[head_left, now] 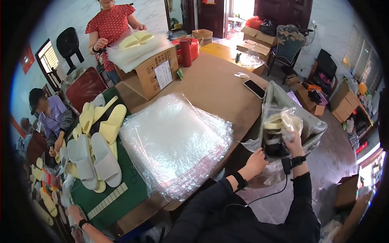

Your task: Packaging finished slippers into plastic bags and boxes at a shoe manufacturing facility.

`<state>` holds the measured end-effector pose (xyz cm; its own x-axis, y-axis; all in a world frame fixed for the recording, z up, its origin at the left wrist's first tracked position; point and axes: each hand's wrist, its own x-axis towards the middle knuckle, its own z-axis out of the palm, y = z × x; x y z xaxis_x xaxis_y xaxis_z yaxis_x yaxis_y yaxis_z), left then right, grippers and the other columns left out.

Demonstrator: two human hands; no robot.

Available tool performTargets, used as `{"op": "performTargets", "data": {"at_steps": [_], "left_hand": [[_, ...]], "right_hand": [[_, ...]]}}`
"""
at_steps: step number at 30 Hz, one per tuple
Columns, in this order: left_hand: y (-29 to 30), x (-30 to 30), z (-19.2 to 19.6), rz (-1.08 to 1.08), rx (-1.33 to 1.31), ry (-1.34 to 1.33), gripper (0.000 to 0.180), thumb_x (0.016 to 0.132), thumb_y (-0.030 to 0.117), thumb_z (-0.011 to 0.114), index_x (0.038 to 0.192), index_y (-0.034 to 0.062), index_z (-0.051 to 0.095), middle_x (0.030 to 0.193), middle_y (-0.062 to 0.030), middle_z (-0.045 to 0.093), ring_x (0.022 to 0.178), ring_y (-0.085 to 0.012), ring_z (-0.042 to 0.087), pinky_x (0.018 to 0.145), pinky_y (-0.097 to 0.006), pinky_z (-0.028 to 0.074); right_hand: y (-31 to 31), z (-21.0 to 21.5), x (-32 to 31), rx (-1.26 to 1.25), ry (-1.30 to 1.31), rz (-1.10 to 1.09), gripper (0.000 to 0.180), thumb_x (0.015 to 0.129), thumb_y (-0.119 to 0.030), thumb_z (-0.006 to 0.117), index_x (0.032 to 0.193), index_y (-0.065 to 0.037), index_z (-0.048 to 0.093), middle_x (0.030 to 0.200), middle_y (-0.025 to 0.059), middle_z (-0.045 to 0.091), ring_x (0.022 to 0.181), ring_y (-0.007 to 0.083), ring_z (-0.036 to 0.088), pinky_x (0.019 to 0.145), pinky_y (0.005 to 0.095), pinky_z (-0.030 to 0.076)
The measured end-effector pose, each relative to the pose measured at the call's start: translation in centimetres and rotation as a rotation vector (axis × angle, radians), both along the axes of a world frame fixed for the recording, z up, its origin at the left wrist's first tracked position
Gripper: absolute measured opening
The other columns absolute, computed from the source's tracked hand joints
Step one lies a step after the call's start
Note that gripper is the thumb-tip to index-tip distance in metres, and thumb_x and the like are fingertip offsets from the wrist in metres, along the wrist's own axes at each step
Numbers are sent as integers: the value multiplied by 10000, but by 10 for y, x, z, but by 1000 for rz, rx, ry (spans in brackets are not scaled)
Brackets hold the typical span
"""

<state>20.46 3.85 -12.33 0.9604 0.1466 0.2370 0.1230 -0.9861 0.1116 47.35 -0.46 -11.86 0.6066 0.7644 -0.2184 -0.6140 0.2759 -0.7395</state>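
Note:
My right hand (295, 142) is closed on a clear bag of pale yellow slippers (276, 121), held over the mouth of a large grey lined container (314, 124) at the table's right edge. My left hand (256, 163) is beside the container's near-left rim, its fingers curled together; what they pinch, if anything, is too small to make out. A broad stack of clear plastic bags (174, 141) lies on the brown table (214, 81) to the left of my hands.
Grey slides (106, 158) and yellow slippers (111, 123) pile on a green mat (135, 190). A phone (254, 88) lies near the container. Across the table a person in red (109, 24) stands behind a cardboard box (158, 75). Another person (52, 117) sits at left; someone's hand (77, 218) touches a slide.

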Motion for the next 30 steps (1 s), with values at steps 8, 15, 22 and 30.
{"op": "performTargets", "data": {"at_steps": [8,15,22,30], "left_hand": [[11,-5,0,56,53,-93,207,870,217,523,946,144,701,899,-101,630,1028,-259,550,1105,-405,264],[-11,-9,-8,144,109,-221,276,860,262,514,1018,86,657,1097,-147,615,1151,-312,516,1120,-461,225],[-52,-155,132,-490,-737,186,419,923,351,506,1166,12,550,1098,-267,584,1090,-399,545,965,-475,411],[-77,-262,130,-355,-976,-139,459,939,329,519,1266,8,515,1104,-246,591,1070,-402,551,942,-442,431]], "right_hand": [[24,-26,-26,-918,-1668,40,500,746,-76,510,1237,-146,582,1395,232,408,1239,434,415,1015,466,388],[32,-53,-57,-809,-1772,788,273,859,-186,513,1034,-37,661,1011,219,655,958,360,629,815,416,491],[26,108,-186,-343,-1521,455,251,930,-110,521,1146,-8,599,978,140,660,902,217,632,808,316,477],[55,133,-353,70,-1479,1108,308,866,-118,622,1164,-42,604,1056,158,637,948,233,619,835,320,477]]}}
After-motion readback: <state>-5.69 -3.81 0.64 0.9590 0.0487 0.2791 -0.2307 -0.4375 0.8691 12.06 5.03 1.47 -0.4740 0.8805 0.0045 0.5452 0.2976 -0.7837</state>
